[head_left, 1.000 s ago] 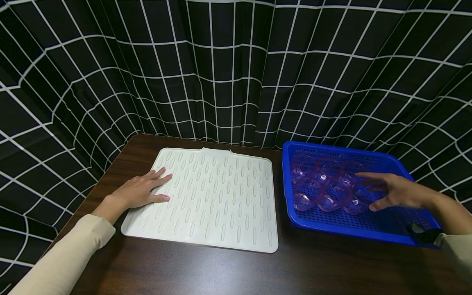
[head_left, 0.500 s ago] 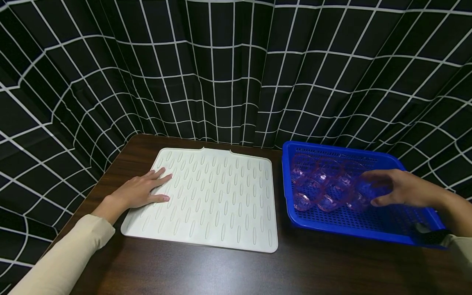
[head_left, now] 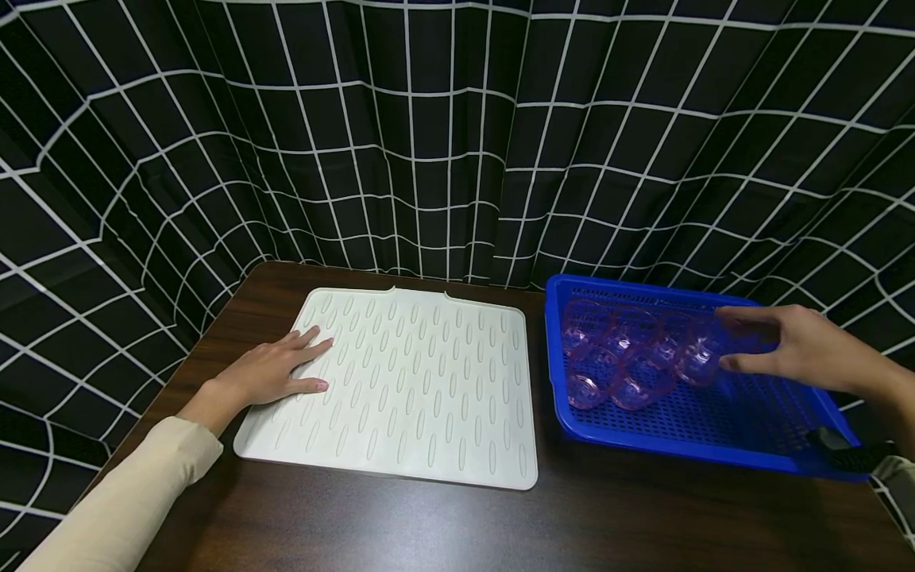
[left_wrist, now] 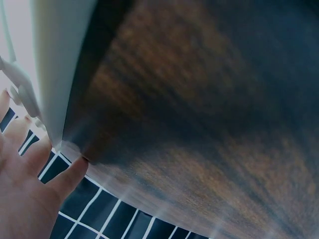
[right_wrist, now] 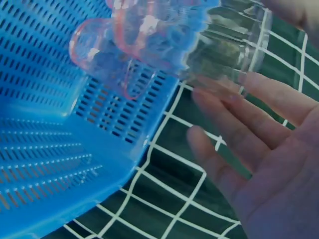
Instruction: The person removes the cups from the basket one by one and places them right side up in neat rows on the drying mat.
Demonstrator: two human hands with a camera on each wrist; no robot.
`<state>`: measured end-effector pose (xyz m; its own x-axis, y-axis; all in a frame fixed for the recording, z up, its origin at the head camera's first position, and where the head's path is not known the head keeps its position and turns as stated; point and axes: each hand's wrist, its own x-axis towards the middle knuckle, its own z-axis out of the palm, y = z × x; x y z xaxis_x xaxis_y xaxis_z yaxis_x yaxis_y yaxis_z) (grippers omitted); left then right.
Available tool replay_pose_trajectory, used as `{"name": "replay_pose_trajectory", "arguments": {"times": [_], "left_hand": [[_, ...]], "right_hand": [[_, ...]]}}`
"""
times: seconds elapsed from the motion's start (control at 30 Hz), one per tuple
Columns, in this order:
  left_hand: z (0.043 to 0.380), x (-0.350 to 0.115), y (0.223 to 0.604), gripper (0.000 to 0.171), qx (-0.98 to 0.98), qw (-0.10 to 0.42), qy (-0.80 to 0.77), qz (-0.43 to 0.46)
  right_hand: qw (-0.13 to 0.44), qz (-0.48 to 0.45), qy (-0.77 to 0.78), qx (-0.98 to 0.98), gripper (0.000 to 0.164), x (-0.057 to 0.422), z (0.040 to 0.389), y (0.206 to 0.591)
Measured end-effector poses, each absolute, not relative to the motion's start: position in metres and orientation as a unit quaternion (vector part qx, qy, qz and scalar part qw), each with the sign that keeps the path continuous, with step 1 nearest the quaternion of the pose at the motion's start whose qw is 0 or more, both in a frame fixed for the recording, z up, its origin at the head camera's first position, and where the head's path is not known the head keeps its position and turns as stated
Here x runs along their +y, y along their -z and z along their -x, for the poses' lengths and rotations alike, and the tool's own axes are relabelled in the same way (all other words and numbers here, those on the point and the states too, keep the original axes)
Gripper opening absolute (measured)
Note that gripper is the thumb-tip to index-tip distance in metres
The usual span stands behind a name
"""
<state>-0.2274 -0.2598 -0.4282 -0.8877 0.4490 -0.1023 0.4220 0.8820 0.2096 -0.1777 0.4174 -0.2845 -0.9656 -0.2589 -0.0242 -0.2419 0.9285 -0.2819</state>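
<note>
My right hand (head_left: 804, 349) grips a clear pink-tinted plastic cup (head_left: 699, 361) between thumb and fingers, above the right part of the blue basket (head_left: 743, 433). In the right wrist view that cup (right_wrist: 224, 57) lies on its side in the grasp, overlapping other cups behind it. Several more pink transparent cups (head_left: 632, 389) stand in the basket's left half. On the left, my left hand (head_left: 268, 369) lies with fingers spread on the left edge of a white ribbed drying tray (head_left: 429, 381); its fingers (left_wrist: 70, 177) show at the tray's side in the left wrist view.
Both the tray and the basket stand on a dark wooden table (head_left: 400, 524). A black curtain with white grid lines (head_left: 450, 143) hangs behind and around the table. A dark band (head_left: 847, 449) circles my right wrist, near the basket's front right corner.
My right hand has closed around the front right cup and raised it a little, back and to the right. The left hand stays in place on the tray.
</note>
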Motion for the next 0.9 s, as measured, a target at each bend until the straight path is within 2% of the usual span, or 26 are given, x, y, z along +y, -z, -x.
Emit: {"name": "replay_pose_trajectory", "arguments": {"times": [0.23, 0.57, 0.9], "left_hand": [[0.228, -0.26, 0.428, 0.088, 0.967, 0.073, -0.089, -0.225], [0.227, -0.26, 0.427, 0.087, 0.967, 0.075, -0.092, -0.224], [0.227, -0.26, 0.428, 0.087, 0.968, 0.074, -0.094, -0.222]], "right_hand": [[-0.041, 0.125, 0.164, 0.978, 0.074, 0.403, 0.174, 0.276], [-0.09, 0.153, 0.209, 0.962, 0.072, 0.367, 0.17, 0.262], [-0.087, 0.215, 0.225, 0.946, 0.07, 0.313, 0.168, 0.262]]}}
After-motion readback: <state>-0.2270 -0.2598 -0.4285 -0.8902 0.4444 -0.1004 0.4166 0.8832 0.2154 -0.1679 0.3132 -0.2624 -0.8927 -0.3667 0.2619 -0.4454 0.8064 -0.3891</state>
